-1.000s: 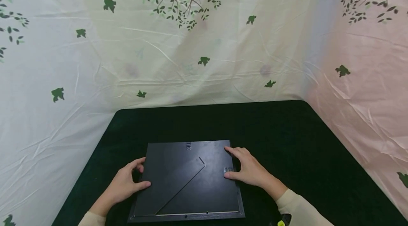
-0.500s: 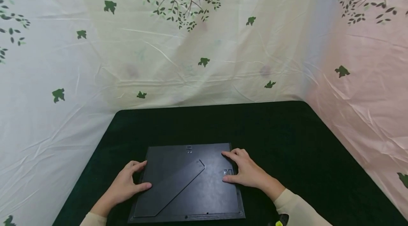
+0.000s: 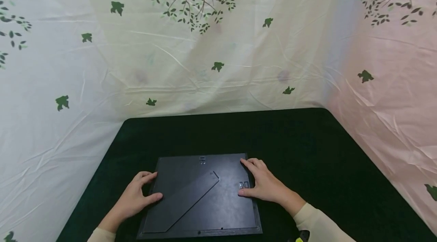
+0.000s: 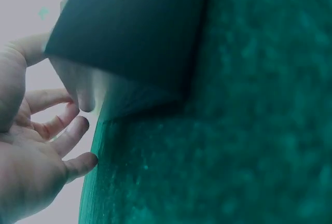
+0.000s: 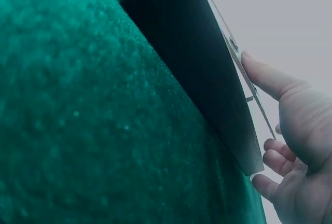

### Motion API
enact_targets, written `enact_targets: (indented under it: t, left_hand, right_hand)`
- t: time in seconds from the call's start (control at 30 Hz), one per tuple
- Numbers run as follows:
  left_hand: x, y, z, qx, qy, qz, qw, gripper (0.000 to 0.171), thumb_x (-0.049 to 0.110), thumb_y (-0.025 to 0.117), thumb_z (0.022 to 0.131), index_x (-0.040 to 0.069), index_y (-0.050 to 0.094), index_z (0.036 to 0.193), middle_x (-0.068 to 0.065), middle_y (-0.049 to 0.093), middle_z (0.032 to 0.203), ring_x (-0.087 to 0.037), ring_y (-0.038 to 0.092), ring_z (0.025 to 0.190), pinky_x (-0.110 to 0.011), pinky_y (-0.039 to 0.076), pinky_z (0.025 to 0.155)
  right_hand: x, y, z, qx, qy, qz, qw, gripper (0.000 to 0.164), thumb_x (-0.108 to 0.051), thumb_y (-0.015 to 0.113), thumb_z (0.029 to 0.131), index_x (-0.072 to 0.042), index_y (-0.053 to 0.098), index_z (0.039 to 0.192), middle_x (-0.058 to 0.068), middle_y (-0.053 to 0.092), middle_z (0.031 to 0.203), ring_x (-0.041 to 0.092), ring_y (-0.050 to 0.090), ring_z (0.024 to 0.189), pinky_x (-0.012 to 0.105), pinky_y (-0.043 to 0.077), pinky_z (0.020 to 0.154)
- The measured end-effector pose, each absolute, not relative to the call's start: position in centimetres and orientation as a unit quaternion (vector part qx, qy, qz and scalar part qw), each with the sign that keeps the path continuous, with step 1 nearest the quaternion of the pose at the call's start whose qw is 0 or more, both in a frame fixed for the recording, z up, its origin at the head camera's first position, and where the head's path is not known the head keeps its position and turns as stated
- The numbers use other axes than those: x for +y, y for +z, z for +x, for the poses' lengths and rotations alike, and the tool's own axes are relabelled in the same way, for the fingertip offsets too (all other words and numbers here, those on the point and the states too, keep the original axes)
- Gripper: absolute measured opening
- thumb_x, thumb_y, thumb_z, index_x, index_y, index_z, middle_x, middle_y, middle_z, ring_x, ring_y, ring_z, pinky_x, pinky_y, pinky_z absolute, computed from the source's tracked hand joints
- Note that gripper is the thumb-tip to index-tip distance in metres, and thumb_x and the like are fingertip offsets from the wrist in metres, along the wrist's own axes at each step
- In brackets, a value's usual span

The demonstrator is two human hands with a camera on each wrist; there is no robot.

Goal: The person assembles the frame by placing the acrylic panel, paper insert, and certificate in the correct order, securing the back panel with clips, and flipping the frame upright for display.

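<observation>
In the head view a dark picture frame [image 3: 259,215] lies back side up near the front of the table. Its dark backing board [image 3: 191,204] carries a slanted easel leg [image 3: 184,206] and small metal hangers [image 3: 202,160]. My left hand [image 3: 133,198] is at the left edge, thumb on the board and fingertips beside the edge. On the opposite side, my right hand [image 3: 268,185] rests its thumb near the side hanger and its index fingertip at the far corner. The right wrist view shows a narrow gap between the board and the frame's side wall. The frame's front is hidden.
A dark green cloth [image 3: 290,139] covers the table. Pale curtains [image 3: 164,52] printed with leaves and branches stand behind and at both sides. A small black and yellow object [image 3: 302,236] shows partly by the right sleeve at the front edge.
The backing board has gone down into the frame, and the bright gap along its near edge is no longer seen. The right index fingertip slid inward on the board, then back toward the corner.
</observation>
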State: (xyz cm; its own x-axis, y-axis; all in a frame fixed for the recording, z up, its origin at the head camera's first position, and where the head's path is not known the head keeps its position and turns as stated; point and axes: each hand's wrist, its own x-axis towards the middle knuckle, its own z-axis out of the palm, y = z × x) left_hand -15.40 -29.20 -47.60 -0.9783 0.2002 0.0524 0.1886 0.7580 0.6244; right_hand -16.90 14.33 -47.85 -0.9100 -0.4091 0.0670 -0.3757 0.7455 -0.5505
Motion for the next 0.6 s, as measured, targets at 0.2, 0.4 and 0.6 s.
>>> enact_targets:
  t: [0.2,0.4,0.6]
  left_hand:
    - [-28.84,-47.30,-15.24,0.920,0.381,0.090,-0.004,0.072,0.044,0.074,0.082,0.003,0.052,0.137,-0.008,0.060,0.116,-0.027,0.054,0.109,-0.055,0.043,0.092]
    - [-28.54,-47.05,-15.15,0.912,0.403,0.073,-0.007,0.073,0.041,0.076,0.081,0.001,0.050,0.136,-0.001,0.061,0.095,-0.024,0.055,0.107,-0.055,0.042,0.094]
    - [-28.47,-47.14,-15.23,0.916,0.396,0.061,-0.001,0.073,0.042,0.076,0.081,0.001,0.050,0.136,-0.002,0.060,0.095,-0.025,0.056,0.106,-0.056,0.042,0.094]
  right_hand:
    - [14.37,-47.64,-16.93,0.935,-0.289,-0.202,0.035,0.101,-0.066,0.072,0.071,-0.017,0.034,0.150,0.003,0.038,0.139,0.020,0.038,0.121,0.044,0.043,0.096]
    - [14.24,-47.54,-16.95,0.935,-0.289,-0.201,0.041,0.102,-0.067,0.071,0.071,-0.016,0.033,0.151,0.004,0.037,0.138,0.020,0.037,0.120,0.043,0.043,0.096]
    - [14.11,-47.74,-17.01,0.934,-0.291,-0.200,0.047,0.100,-0.067,0.070,0.072,-0.015,0.034,0.151,0.004,0.037,0.137,0.021,0.035,0.118,0.043,0.043,0.094]
